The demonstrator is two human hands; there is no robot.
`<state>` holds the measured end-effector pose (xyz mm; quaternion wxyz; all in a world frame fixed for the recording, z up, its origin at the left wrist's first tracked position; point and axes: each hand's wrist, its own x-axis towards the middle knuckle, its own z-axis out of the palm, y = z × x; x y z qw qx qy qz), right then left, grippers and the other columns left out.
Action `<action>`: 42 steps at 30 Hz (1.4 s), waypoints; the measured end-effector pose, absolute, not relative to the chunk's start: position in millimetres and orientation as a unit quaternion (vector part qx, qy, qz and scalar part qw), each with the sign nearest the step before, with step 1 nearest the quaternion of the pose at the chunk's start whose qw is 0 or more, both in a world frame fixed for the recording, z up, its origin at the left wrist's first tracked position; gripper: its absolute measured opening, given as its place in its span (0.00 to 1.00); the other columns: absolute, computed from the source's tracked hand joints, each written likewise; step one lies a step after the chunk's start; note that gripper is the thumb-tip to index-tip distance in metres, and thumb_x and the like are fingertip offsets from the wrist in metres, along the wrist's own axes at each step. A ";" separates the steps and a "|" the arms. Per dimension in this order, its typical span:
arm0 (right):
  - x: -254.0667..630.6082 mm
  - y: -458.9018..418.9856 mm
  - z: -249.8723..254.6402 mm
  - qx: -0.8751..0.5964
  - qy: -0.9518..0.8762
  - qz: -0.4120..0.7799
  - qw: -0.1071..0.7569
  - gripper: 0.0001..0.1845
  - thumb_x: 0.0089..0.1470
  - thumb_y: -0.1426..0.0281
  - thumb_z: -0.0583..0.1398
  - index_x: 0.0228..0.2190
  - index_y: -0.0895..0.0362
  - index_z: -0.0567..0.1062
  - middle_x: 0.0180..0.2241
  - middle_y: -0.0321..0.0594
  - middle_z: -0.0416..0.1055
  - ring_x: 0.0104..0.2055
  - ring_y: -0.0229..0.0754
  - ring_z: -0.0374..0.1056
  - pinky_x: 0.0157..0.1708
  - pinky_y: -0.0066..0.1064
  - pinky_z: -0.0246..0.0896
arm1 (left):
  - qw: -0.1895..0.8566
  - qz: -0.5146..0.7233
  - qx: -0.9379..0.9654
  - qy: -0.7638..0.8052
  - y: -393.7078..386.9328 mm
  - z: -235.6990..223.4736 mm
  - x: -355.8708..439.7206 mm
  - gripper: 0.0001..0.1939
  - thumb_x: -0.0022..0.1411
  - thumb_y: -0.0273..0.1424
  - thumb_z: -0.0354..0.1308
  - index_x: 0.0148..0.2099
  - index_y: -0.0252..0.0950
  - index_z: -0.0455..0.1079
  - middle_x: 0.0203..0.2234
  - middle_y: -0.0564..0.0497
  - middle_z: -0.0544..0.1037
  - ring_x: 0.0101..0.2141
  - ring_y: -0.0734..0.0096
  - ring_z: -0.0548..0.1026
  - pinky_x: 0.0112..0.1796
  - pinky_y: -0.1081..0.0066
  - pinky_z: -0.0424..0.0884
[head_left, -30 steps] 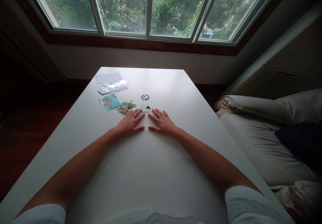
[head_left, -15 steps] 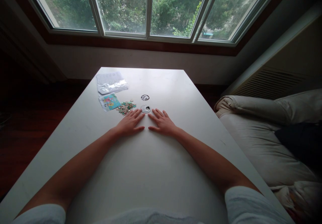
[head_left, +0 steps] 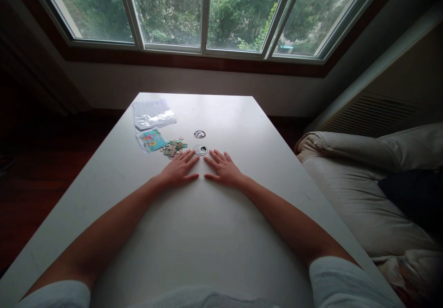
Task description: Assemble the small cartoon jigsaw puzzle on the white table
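My left hand [head_left: 180, 168] lies flat on the white table [head_left: 204, 234], fingers spread and nothing in it. Just beyond its fingers is a heap of small jigsaw puzzle pieces [head_left: 173, 147]. My right hand [head_left: 224, 168] rests flat opposite, also with fingers apart and holding nothing. Between and just past the fingertips sits a round flat disc [head_left: 200, 150] with a dark marking. A second round disc [head_left: 200, 134] lies a little farther back. To the left of the pieces is a colourful picture card [head_left: 152, 140], partly over a clear or white sheet.
Behind the card lies a clear plastic bag [head_left: 154, 113] with pale paper. A window [head_left: 204, 17] spans the wall past the table's far edge. On the right stands a beige sofa [head_left: 353, 192] with a dark cloth [head_left: 415, 197] on it.
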<state>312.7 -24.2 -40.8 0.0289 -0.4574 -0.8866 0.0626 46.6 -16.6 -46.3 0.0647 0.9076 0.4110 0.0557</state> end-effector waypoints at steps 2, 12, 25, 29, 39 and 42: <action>312.6 -24.3 -40.1 -0.457 -0.887 0.061 0.029 0.47 0.61 0.37 0.46 0.71 0.48 0.50 0.74 0.45 0.36 0.75 0.55 0.34 0.71 0.55 0.28 | 0.065 0.056 0.908 0.411 -16.8 -46.0 46.6 0.42 0.69 0.58 0.42 0.75 0.41 0.48 0.74 0.44 0.44 0.72 0.50 0.43 0.69 0.50 0.43; 312.5 -24.2 -39.9 -0.459 -0.886 0.060 0.026 0.47 0.61 0.37 0.46 0.71 0.48 0.50 0.74 0.44 0.36 0.75 0.55 0.34 0.71 0.54 0.28 | 0.066 0.062 0.906 0.413 -16.3 -47.6 46.5 0.42 0.69 0.58 0.42 0.75 0.42 0.48 0.74 0.46 0.45 0.72 0.51 0.43 0.69 0.50 0.43; 312.3 -24.6 -39.2 -0.459 -0.886 0.062 0.024 0.47 0.61 0.37 0.46 0.71 0.48 0.50 0.74 0.45 0.36 0.76 0.55 0.34 0.71 0.54 0.28 | 0.068 0.061 0.906 0.414 -16.8 -46.5 47.0 0.41 0.69 0.58 0.43 0.75 0.42 0.48 0.74 0.45 0.45 0.72 0.50 0.44 0.69 0.49 0.44; 311.4 -25.4 -37.3 -0.456 -0.887 0.068 0.027 0.49 0.59 0.35 0.44 0.71 0.48 0.48 0.74 0.45 0.35 0.76 0.56 0.32 0.71 0.57 0.25 | 0.070 0.052 0.908 0.409 -18.1 -45.0 46.8 0.43 0.68 0.60 0.42 0.76 0.44 0.44 0.74 0.46 0.41 0.72 0.49 0.41 0.69 0.49 0.42; 309.8 -25.0 -38.4 -0.458 -0.886 0.072 0.020 0.49 0.59 0.35 0.45 0.72 0.48 0.46 0.74 0.46 0.33 0.76 0.56 0.31 0.71 0.58 0.25 | 0.070 0.044 0.909 0.408 -20.2 -42.6 48.3 0.47 0.65 0.63 0.43 0.76 0.45 0.40 0.74 0.48 0.38 0.72 0.49 0.39 0.69 0.50 0.40; 310.0 -24.8 -38.4 -0.456 -0.887 0.070 0.021 0.49 0.59 0.35 0.45 0.72 0.48 0.46 0.74 0.45 0.33 0.76 0.56 0.31 0.71 0.58 0.25 | 0.070 0.045 0.910 0.407 -20.5 -42.1 48.1 0.47 0.66 0.63 0.43 0.76 0.45 0.41 0.74 0.46 0.38 0.72 0.49 0.39 0.69 0.50 0.40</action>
